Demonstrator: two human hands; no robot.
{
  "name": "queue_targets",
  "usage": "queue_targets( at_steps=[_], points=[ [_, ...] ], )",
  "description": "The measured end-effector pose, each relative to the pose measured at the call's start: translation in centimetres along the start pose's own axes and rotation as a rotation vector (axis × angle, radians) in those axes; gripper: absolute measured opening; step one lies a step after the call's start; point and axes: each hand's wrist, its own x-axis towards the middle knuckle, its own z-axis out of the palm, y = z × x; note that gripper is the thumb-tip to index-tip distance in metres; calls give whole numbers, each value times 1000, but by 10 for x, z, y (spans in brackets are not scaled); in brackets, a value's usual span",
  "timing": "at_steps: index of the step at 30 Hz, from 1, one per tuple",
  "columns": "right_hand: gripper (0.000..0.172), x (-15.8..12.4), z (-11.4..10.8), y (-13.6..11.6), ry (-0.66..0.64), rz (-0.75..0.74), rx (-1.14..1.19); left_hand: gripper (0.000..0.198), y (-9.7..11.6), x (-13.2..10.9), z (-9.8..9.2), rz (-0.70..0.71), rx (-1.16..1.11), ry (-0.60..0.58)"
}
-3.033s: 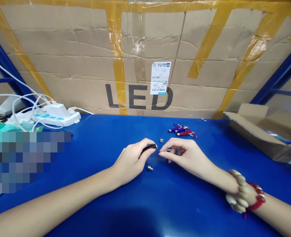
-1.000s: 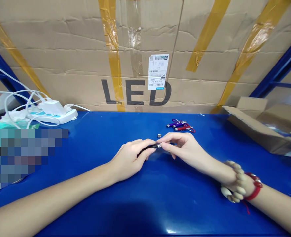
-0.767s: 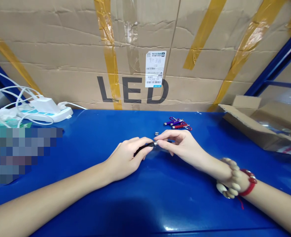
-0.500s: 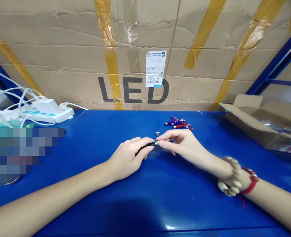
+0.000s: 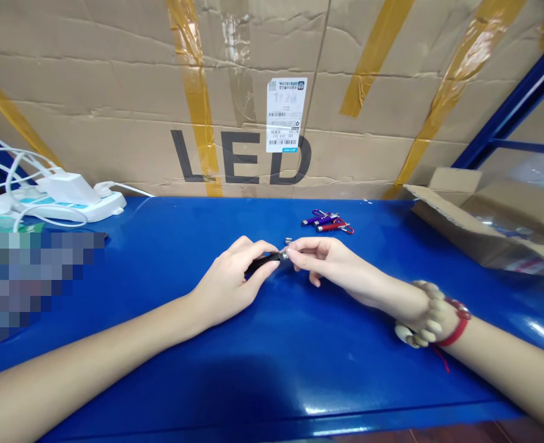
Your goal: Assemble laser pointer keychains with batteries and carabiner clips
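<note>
My left hand (image 5: pixel 237 277) is closed around a slim black keychain flashlight (image 5: pixel 265 261), holding it between thumb and fingers above the blue table. Its silver end (image 5: pixel 284 255) points right, toward my right hand (image 5: pixel 330 261). The thumb and index finger of that hand pinch at the silver tip; whether they hold a separate small part there cannot be made out. Just behind the fingertips lies a small silver metal piece (image 5: pixel 288 240). Farther back, purple keychain flashlights (image 5: pixel 320 219) and a red one (image 5: pixel 331 227) with carabiner clips rest in a bunch.
A white power strip (image 5: pixel 101 208) with plugs and tangled cables sits at the back left. An open cardboard box (image 5: pixel 461 231) stands at the right. Behind the blue table (image 5: pixel 263 369) rises a large taped carton (image 5: pixel 128 111) marked LED. A blurred-out patch covers the left edge.
The camera view has shifted slightly, so everything sits a little higher and farther left. Both hands stay together at the flashlight, with the right fingers posed slightly differently at its silver end.
</note>
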Motion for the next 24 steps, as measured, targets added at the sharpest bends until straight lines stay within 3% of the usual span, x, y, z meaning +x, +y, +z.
queue_targets(
  at_steps=[6,13,19,24],
  points=[
    [23,0,1,-2,-125,-99,32,17,-1,5,0,-19,-35,103],
    [16,-2,16,3,-346,-212,-27,20,-2,8,-2,-48,-289,130],
    [21,3,24,4,-294,-283,-132,23,-3,8,-1,-74,-425,102],
    [23,6,25,4,-267,-361,-201,25,-4,8,0,-65,-375,187]
  ],
)
